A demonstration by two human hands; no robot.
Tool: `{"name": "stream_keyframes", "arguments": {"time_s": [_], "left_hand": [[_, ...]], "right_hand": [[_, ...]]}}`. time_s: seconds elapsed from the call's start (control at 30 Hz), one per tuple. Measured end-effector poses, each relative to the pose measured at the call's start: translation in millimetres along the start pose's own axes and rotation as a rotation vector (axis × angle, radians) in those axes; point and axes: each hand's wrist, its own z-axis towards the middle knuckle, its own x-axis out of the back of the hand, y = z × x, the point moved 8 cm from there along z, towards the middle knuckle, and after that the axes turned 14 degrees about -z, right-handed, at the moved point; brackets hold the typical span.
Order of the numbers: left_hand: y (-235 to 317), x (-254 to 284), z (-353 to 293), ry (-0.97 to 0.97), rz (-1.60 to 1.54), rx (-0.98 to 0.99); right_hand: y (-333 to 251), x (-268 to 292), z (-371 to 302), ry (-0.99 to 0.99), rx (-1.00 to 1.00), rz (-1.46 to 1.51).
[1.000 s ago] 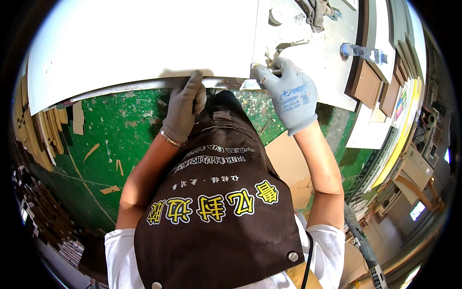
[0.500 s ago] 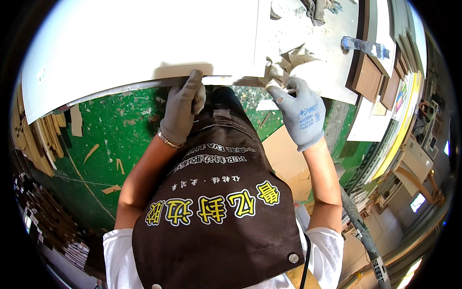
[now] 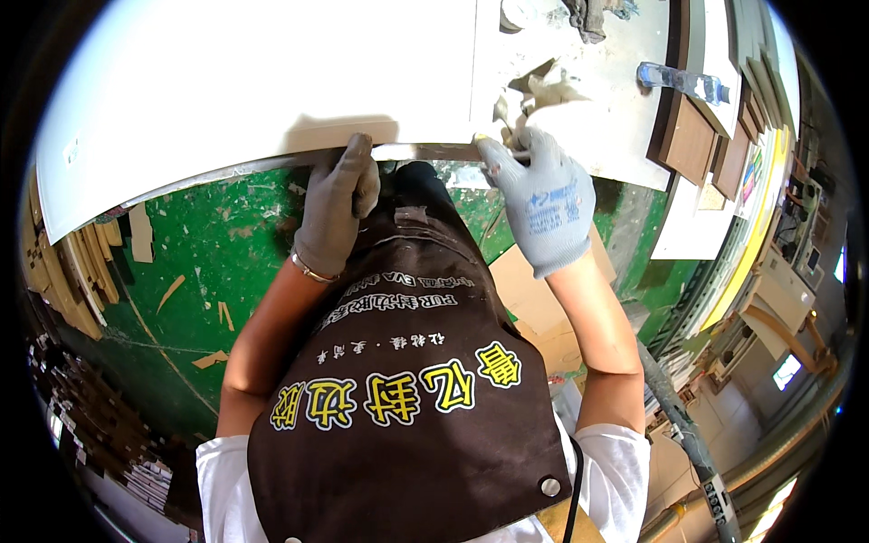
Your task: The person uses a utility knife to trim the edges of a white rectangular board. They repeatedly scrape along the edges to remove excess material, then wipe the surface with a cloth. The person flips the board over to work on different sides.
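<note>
A large white panel [image 3: 272, 72] lies on the work table with its near edge toward me. My left hand [image 3: 337, 204], in a grey glove, grips that edge, the thumb up against it and the other fingers curled partly out of sight. At the panel's near right corner is my right hand [image 3: 546, 204], in a lighter grey glove with blue print. Its thumb reaches to the corner, and a crumpled off-white rag [image 3: 543, 90] bunches out beyond its fingers. The fingers seem closed on the rag, though the back of the hand hides part of the hold.
On the table [image 3: 625, 136] at right lie a clear plastic bottle [image 3: 683, 81] and a dark grey cloth [image 3: 588, 20]. Brown boards [image 3: 690, 136] are stacked beyond. Wooden strips [image 3: 90, 262] stand at left. Cardboard [image 3: 543, 303] and scraps lie on the green floor [image 3: 181, 317].
My right hand has moved left and slightly away from me to the panel's corner, the rag shifting with it. The panel has slid slightly left. My left hand keeps its hold.
</note>
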Motion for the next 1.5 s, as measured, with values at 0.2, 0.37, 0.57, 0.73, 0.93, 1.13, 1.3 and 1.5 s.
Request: {"name": "stream_keyframes", "arguments": {"time_s": [0.2,0.37,0.57,0.73,0.93,1.13,1.3,1.5], "left_hand": [[2.1,-2.5,-1.8,0.006,0.034,-0.02],[11.5,-8.9,-2.3,0.03,0.145,-0.132],[8.2,-4.9,1.7,-0.001,0.038,-0.076],[5.7,-3.7,0.3,0.018,0.043,-0.068],[14.7,-7.7,1.2,0.033,0.136,-0.18],[7.1,-2.5,1.2,-0.006,0.015,-0.096],[4.3,-2.4,0.7,0.041,0.025,-0.069],[-2.8,1.6,4.6,-0.001,-0.038,-0.075]], "right_hand": [[-2.7,4.0,6.8,0.047,-0.043,0.008],[4.9,-12.0,-14.3,-0.001,-0.157,0.149],[-1.8,-2.3,7.0,0.061,-0.053,0.03],[-2.6,-2.2,5.9,0.046,-0.045,0.049],[0.6,-12.2,-13.4,-0.002,0.004,0.059],[-6.5,-5.7,-3.3,0.051,0.003,0.008],[-10.0,-1.5,7.8,0.064,0.056,-0.02],[6.7,-38.1,-40.8,-0.196,0.039,0.061]]}}
